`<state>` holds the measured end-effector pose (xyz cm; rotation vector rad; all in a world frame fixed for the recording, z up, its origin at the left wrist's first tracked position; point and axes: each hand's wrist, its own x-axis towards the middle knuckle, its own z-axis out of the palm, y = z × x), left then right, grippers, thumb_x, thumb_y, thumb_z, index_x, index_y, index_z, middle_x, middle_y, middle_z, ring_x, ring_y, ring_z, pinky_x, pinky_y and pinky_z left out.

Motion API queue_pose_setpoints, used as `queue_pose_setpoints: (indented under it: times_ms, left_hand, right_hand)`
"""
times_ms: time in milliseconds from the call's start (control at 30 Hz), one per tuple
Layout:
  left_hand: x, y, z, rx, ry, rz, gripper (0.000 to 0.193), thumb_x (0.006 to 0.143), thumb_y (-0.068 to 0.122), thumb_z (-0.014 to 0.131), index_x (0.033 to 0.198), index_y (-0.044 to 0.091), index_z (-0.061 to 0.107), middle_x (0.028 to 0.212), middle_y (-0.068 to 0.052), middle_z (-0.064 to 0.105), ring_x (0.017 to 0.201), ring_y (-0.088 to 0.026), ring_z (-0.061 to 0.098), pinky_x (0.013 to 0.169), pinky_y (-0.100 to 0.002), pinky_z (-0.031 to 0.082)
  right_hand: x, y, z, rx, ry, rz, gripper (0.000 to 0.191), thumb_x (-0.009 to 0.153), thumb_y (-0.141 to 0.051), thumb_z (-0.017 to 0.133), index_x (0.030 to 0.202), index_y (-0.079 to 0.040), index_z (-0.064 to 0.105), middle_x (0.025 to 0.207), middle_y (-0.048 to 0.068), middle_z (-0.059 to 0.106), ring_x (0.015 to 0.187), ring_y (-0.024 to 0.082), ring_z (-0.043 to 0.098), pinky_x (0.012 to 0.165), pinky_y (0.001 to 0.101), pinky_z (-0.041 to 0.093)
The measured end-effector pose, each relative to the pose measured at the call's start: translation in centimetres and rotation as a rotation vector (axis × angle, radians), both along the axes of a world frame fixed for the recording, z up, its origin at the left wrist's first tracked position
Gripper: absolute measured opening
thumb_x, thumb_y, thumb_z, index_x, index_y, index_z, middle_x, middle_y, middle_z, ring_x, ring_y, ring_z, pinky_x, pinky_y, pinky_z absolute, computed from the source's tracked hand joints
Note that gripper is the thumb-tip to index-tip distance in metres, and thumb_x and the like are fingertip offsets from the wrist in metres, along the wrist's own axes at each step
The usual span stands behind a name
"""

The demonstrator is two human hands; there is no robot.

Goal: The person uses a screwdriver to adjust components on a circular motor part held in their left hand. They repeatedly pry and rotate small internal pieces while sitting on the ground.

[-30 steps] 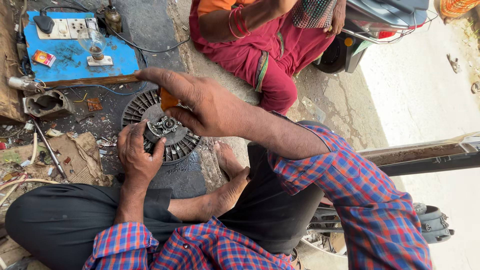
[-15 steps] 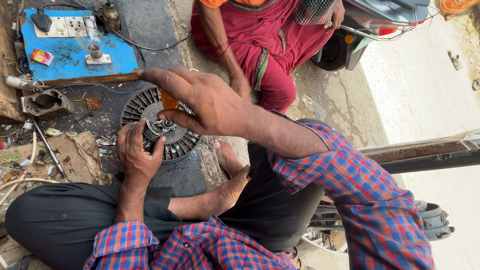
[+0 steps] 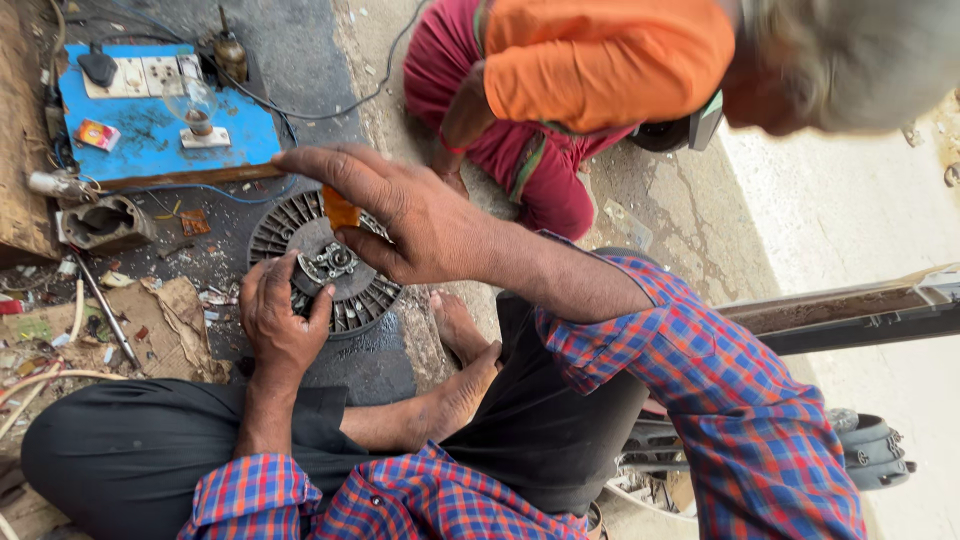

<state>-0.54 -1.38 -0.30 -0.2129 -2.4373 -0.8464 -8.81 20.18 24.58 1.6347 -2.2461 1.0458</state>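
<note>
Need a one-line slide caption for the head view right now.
Left hand steadies a round finned metal part on the ground; right hand holds an orange-handled tool over it.

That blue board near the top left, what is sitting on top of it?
On the blue board: a white switch panel, a glass bulb and a small red packet. Its underside is hidden.

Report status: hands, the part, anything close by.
Left hand grips round finned part. Right hand above it, pinching orange tool. Another person crouches close behind.

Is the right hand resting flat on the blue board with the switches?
No, the right hand hangs over the round slotted metal part, pinching an orange-handled tool; the blue board lies apart.
</note>
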Motion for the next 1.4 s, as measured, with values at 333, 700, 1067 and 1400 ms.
queue_pose_setpoints:
  times_ms: [333, 700, 1067, 1400]
  left_hand:
    - [-0.10, 0.05, 0.27, -0.034, 0.054, 0.002, 0.066, 0.085, 0.021, 0.085, 0.139, -0.002, 0.056, 0.122, -0.021, 0.069, 0.126, -0.039, 0.057, 0.109, -0.051, 0.045]
    - [-0.09, 0.08, 0.03, -0.006, 0.044, 0.004, 0.066, 0.084, 0.021, 0.085, 0.139, 0.000, 0.055, 0.122, -0.021, 0.069, 0.126, -0.039, 0.058, 0.109, -0.051, 0.045]
    - [-0.19, 0.00, -0.49, -0.002, 0.013, 0.002, 0.067, 0.085, 0.024, 0.084, 0.139, 0.000, 0.054, 0.122, -0.021, 0.069, 0.128, -0.039, 0.058, 0.111, -0.052, 0.044]
    - [-0.09, -0.07, -0.61, -0.004, -0.020, 0.010, 0.067, 0.084, 0.025, 0.084, 0.140, 0.001, 0.054, 0.122, -0.021, 0.069, 0.129, -0.039, 0.057, 0.111, -0.052, 0.044]
  right_hand:
    - [0.23, 0.08, -0.13, 0.023, -0.149, -0.043, 0.080, 0.096, -0.009, 0.074, 0.162, -0.015, 0.029, 0.139, 0.013, 0.060, 0.124, 0.029, 0.067, 0.106, 0.0394, 0.059]
    - [0.18, 0.16, -0.50, 0.079, -0.067, -0.134, 0.075, 0.100, -0.023, 0.079, 0.158, -0.015, 0.032, 0.138, 0.014, 0.062, 0.116, 0.029, 0.072, 0.094, 0.0402, 0.063]
    - [0.21, 0.23, -0.42, 0.116, 0.015, -0.109, 0.068, 0.101, -0.027, 0.077, 0.154, -0.014, 0.037, 0.132, 0.010, 0.065, 0.111, 0.027, 0.074, 0.092, 0.0389, 0.063]
    - [0.25, -0.10, -0.35, 0.179, -0.009, -0.088, 0.072, 0.100, -0.028, 0.077, 0.157, -0.012, 0.035, 0.123, 0.009, 0.066, 0.107, 0.028, 0.073, 0.088, 0.0409, 0.062]
